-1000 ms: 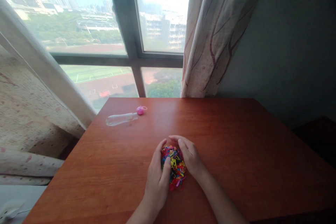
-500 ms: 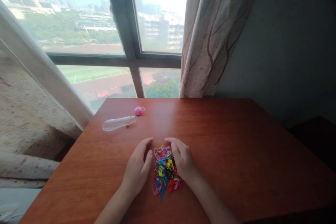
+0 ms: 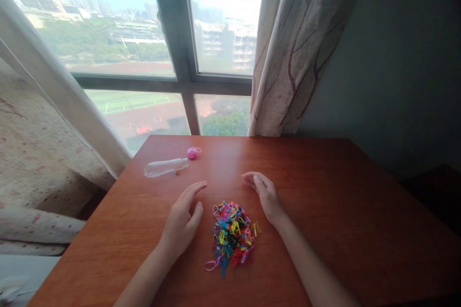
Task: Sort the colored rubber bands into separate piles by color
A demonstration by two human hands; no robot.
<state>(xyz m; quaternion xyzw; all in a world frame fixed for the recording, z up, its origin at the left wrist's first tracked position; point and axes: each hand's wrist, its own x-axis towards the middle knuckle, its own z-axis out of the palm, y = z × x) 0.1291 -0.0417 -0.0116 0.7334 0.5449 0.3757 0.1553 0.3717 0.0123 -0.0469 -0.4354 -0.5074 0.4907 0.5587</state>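
Observation:
A heap of small, brightly coloured loops, perhaps rubber bands or plastic clips, lies on the brown wooden table between my hands. My left hand is to the left of the heap, apart from it, with thumb and fingers spread and nothing in them. To the heap's upper right, my right hand is held with its fingers extended, also with nothing in it. A yellow loop lies just off the heap's right side, and a pink loop sticks out at its lower left.
Farther back on the table lie a clear, elongated container and a round pink object with a loop. Behind the table are a window and a patterned curtain; another curtain hangs along the left edge.
Both hands have moved outward from the heap, my right hand up and to the right. The heap's right side, covered before, now shows. The pink loop lies farther out to the left.

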